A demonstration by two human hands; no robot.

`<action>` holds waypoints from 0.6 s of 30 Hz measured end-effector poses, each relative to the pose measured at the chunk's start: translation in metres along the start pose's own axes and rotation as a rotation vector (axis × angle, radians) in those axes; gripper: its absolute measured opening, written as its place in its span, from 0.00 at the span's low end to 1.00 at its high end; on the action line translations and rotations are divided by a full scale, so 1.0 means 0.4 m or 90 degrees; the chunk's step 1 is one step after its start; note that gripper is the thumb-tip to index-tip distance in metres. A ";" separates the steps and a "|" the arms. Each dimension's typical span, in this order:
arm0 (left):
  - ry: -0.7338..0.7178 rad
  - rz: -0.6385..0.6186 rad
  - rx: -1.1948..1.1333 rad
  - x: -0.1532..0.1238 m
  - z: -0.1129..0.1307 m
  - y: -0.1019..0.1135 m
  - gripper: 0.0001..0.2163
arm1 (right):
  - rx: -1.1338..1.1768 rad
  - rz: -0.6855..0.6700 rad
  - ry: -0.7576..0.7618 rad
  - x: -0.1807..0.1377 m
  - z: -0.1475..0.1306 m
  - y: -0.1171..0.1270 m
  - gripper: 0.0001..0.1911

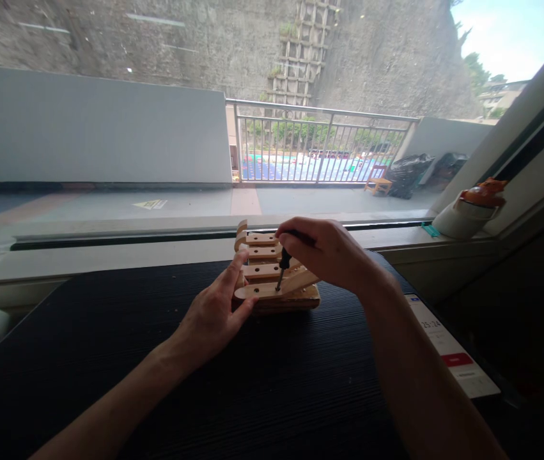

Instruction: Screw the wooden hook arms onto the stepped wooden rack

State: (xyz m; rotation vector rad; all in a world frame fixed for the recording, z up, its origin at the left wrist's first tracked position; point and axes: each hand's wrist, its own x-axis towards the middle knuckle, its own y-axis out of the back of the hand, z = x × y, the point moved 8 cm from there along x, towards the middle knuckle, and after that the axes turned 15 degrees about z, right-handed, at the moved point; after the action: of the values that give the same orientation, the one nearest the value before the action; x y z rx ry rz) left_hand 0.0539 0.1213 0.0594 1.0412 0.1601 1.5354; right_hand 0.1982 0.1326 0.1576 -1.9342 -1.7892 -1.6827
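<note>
Right hand (329, 252) closes around a black-handled screwdriver (283, 263), held nearly upright with its tip down on the nearest slat of a wooden slat assembly (272, 281); the left hand (214, 313) presses open fingers against that slat's left end. Slats run left to right on the dark table (156, 358), a phone (449, 348) lying at the right and a white pot (463, 214) on the sill beyond.

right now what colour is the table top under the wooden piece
Black, finely ribbed table top, clearest in the head view.

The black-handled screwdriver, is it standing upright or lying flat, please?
Nearly upright: the black-handled screwdriver, gripped by the right hand, has its tip on the nearest wooden slat.
</note>
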 end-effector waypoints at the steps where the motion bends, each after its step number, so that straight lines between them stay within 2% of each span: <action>1: 0.000 0.002 -0.001 0.000 -0.001 0.001 0.32 | 0.013 -0.013 0.012 -0.004 -0.015 -0.003 0.13; 5: -0.008 0.017 -0.010 0.000 0.001 0.005 0.32 | 0.037 -0.036 0.018 -0.009 -0.037 -0.010 0.13; 11: -0.003 0.002 -0.002 0.001 0.006 0.004 0.31 | 0.004 0.009 -0.036 0.001 0.010 0.000 0.15; 18: 0.004 0.006 0.000 0.002 -0.001 0.001 0.32 | -0.040 0.020 0.023 0.000 -0.016 0.009 0.12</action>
State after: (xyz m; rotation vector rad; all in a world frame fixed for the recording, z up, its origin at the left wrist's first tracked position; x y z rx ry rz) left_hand 0.0535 0.1219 0.0598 1.0391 0.1602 1.5474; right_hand 0.1964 0.1274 0.1626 -1.9325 -1.7057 -1.7728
